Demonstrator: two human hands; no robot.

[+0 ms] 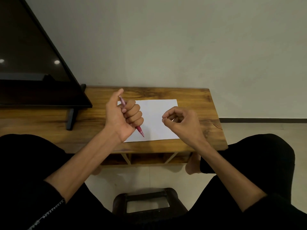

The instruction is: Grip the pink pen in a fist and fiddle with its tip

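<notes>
Over the wooden desk (191,97), the left hand (122,117) is curled in a fist around a pink pen (140,131), thumb raised. Only the two ends of the pen show: the clicker end pokes up beside the thumb, and the tip end slants down out of the bottom of the fist, over the near part of a white sheet of paper (154,113). Whether the tip touches the paper cannot be told from this angle, and the fingers cover the middle of the barrel.

Just to the right, the right hand (180,120) hovers over the sheet's right edge with its fingers loosely curled and thumb and forefinger nearly meeting; it holds nothing that can be made out. The sheet's left corners lie hidden under the left hand and wrist.

At the left, a dark flat screen (33,55) stands on the desk on a black foot, cut off by the picture's top and left edges. Below the desk's front edge, open compartments sit in shadow. Black-clad knees fill the bottom corners, with a dark stool (146,201) partly hidden between them.
</notes>
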